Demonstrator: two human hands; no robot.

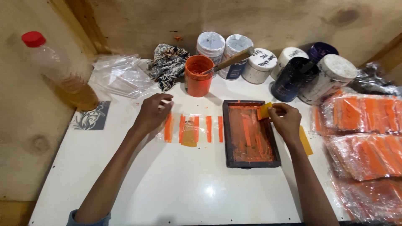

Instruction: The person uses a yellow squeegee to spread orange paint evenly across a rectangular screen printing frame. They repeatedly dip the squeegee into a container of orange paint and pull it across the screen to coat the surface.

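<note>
Here the left hand (151, 113) presses flat, fingers spread, on a clear plastic sheet (191, 129) printed with orange stripes on the white table (176, 184); the right hand (286, 121) pinches a small yellow squeegee (264, 111) at the top edge of the orange-inked dark wooden screen frame (249, 133) just right of the sheet.

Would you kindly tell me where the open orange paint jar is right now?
In the head view, the orange paint jar stands at the back of the white table, left of centre, between the patterned cloth and the white-lidded jars, with a wooden-handled tool resting in it.
</note>
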